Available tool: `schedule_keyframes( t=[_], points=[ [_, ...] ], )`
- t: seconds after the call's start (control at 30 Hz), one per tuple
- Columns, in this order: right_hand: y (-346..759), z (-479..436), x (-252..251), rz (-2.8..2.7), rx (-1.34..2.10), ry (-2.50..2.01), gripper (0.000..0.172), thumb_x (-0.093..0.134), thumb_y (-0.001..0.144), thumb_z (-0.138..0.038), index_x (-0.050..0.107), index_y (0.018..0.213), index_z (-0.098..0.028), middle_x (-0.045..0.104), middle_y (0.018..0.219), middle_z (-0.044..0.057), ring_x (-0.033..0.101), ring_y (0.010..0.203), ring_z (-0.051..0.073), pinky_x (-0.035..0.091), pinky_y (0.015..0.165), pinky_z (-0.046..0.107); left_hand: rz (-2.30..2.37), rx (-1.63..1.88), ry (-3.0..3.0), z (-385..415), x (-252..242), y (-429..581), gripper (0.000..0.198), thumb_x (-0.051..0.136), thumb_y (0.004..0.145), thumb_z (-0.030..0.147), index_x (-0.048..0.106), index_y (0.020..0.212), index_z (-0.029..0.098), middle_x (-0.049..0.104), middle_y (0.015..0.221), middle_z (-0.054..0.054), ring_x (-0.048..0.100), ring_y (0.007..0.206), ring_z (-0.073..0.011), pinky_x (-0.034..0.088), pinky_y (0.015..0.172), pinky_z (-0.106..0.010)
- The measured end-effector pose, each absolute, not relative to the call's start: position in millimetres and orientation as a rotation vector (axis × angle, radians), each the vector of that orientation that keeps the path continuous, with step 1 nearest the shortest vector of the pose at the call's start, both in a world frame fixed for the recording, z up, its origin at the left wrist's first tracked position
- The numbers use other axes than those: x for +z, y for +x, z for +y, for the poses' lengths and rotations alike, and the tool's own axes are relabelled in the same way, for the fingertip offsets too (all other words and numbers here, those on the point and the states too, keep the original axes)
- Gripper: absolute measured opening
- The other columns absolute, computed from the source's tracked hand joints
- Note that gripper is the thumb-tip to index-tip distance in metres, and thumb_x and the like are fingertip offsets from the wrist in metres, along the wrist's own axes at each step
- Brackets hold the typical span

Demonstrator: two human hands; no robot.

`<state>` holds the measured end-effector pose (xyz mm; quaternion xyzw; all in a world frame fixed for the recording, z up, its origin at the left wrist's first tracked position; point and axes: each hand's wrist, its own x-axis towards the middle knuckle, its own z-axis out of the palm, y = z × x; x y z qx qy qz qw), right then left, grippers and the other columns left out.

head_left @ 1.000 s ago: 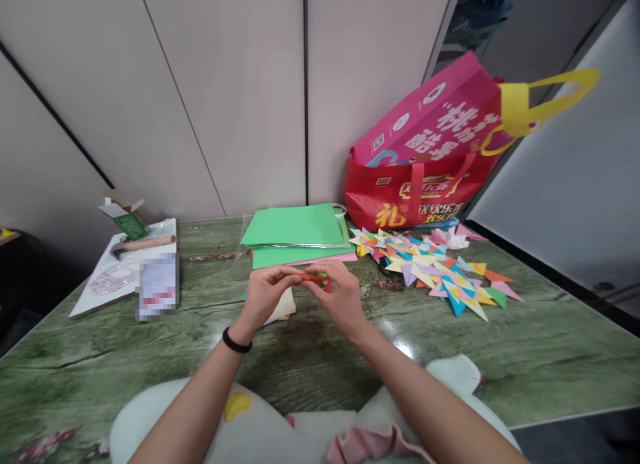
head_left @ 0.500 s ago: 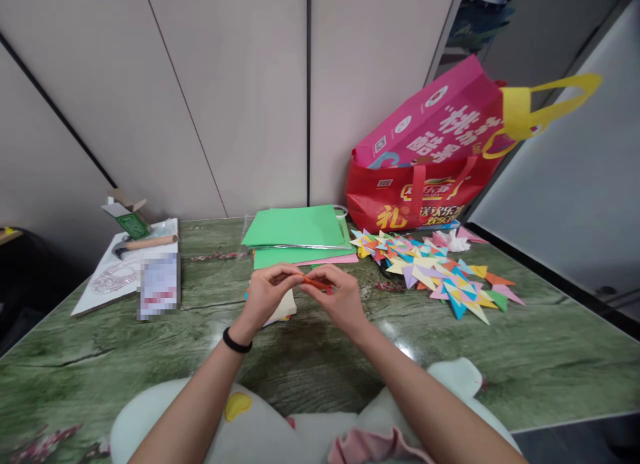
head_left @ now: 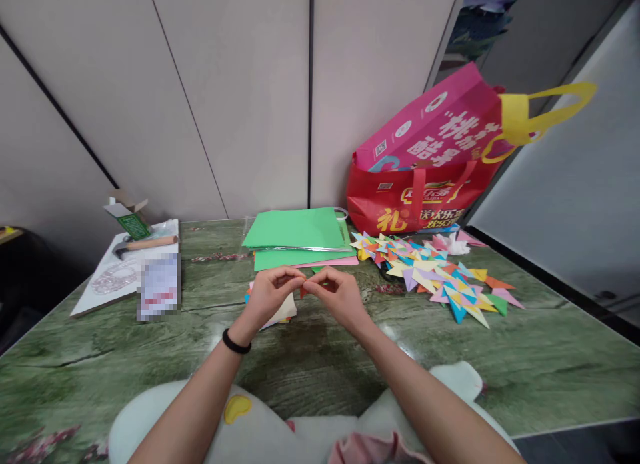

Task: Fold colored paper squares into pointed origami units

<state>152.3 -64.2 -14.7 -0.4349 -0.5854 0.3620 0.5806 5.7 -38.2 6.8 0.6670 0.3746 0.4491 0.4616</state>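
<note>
Both hands meet above the table in the middle of the head view, fingertips touching. My left hand (head_left: 274,292), with a black band at the wrist, pinches a small piece of orange paper (head_left: 303,291). From the other side my right hand (head_left: 337,294) pinches the same paper, its thumb and forefinger pressed together. Most of the paper is hidden by the fingers. Under and beside the left hand lies a small stack of coloured paper (head_left: 284,311), cream on top. Behind the hands rest larger green sheets (head_left: 295,229).
Many folded paper pieces (head_left: 440,274) are heaped at the right, before a red bag (head_left: 385,194) holding a pink box. On the left, a white board (head_left: 107,277) carries a hammer (head_left: 150,243) and an open green box (head_left: 133,221). A pale plush (head_left: 280,431) lies at the front edge.
The orange paper lay lengthwise between the fingers and now shows only as a small tip below them. The fingertips of both hands have come closer together.
</note>
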Motion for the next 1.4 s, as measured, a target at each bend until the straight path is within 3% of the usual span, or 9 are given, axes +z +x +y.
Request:
schedule_keyframes(
  t=[0.1, 0.33, 0.5, 0.63, 0.73, 0.97, 1.27, 1.4],
  points=[
    [153.4, -61.4, -17.0, -1.359, 0.912, -0.992, 0.014, 0.065, 0.068, -0.03, 0.061, 0.063, -0.018, 0.065, 0.063, 0.002, 0.06, 0.061, 0.016, 0.048, 0.058, 0.027, 0.941, 1.09, 1.565, -36.7, 4.1, 4.7, 0.015, 0.065, 0.067, 0.029, 0.065, 0.073, 0.015, 0.068, 0.069, -0.003, 0.061, 0.063, -0.0147, 0.048, 0.062, -0.024],
    [150.0, -59.2, -24.4, -1.355, 1.182, -0.985, 0.018, 0.066, 0.065, -0.034, 0.059, 0.067, -0.017, 0.065, 0.062, -0.001, 0.058, 0.053, 0.013, 0.045, 0.052, 0.024, 1.001, 1.034, 1.798, -36.4, 6.8, 3.9, 0.012, 0.063, 0.067, 0.023, 0.064, 0.059, 0.014, 0.063, 0.057, -0.001, 0.055, 0.054, -0.0114, 0.042, 0.052, -0.02],
    [152.2, -56.4, -28.5, -1.218, 1.297, -0.98, 0.023, 0.068, 0.063, -0.037, 0.058, 0.066, -0.017, 0.062, 0.057, -0.001, 0.051, 0.043, 0.009, 0.036, 0.04, 0.019, 0.973, 1.042, 1.617, -36.5, 4.6, 5.2, 0.018, 0.064, 0.068, 0.029, 0.064, 0.077, 0.013, 0.067, 0.07, -0.004, 0.061, 0.063, -0.0148, 0.048, 0.059, -0.024],
    [152.1, -54.5, -27.7, -0.964, 1.333, -0.981, 0.033, 0.072, 0.055, -0.038, 0.057, 0.076, -0.018, 0.061, 0.056, -0.003, 0.054, 0.047, 0.011, 0.039, 0.044, 0.02, 0.883, 0.982, 1.602, -36.7, 3.0, 4.7, 0.037, 0.069, 0.065, 0.027, 0.059, 0.098, 0.013, 0.067, 0.083, -0.007, 0.062, 0.076, -0.017, 0.049, 0.07, -0.028],
    [151.4, -54.4, -26.9, -0.91, 1.382, -0.944, 0.04, 0.073, 0.054, -0.037, 0.057, 0.086, -0.019, 0.061, 0.057, -0.004, 0.054, 0.048, 0.011, 0.039, 0.044, 0.02, 0.853, 0.909, 1.691, -36.6, 1.4, 4.3, 0.05, 0.073, 0.059, 0.024, 0.056, 0.105, 0.015, 0.065, 0.085, -0.006, 0.06, 0.078, -0.0165, 0.05, 0.068, -0.028],
    [150.3, -54.5, -27.0, -0.832, 1.443, -0.954, 0.035, 0.076, 0.051, -0.034, 0.055, 0.073, -0.016, 0.062, 0.059, -0.003, 0.056, 0.052, 0.01, 0.046, 0.053, 0.024, 0.906, 0.969, 1.648, -33.1, -4.6, 5.1, 0.046, 0.068, 0.065, 0.024, 0.052, 0.107, 0.014, 0.062, 0.084, -0.005, 0.059, 0.068, -0.0134, 0.051, 0.063, -0.028],
    [152.2, -53.3, -28.3, -0.827, 1.559, -0.91, 0.036, 0.075, 0.056, -0.03, 0.059, 0.086, -0.017, 0.066, 0.07, 0.001, 0.061, 0.06, 0.011, 0.049, 0.058, 0.025, 0.93, 1.061, 1.508, -33.3, -3.4, 6.2, 0.048, 0.066, 0.067, 0.025, 0.048, 0.111, 0.014, 0.064, 0.085, -0.006, 0.062, 0.079, -0.0173, 0.051, 0.072, -0.031],
    [151.7, -54.2, -27.2, -0.816, 1.576, -0.862, 0.035, 0.075, 0.056, -0.028, 0.062, 0.087, -0.016, 0.066, 0.072, 0.002, 0.059, 0.056, 0.009, 0.049, 0.057, 0.022, 0.947, 1.081, 1.479, -33.3, -2.9, 5.5, 0.046, 0.065, 0.068, 0.027, 0.05, 0.109, 0.015, 0.066, 0.084, -0.005, 0.063, 0.078, -0.0174, 0.05, 0.068, -0.029]
  ],
)
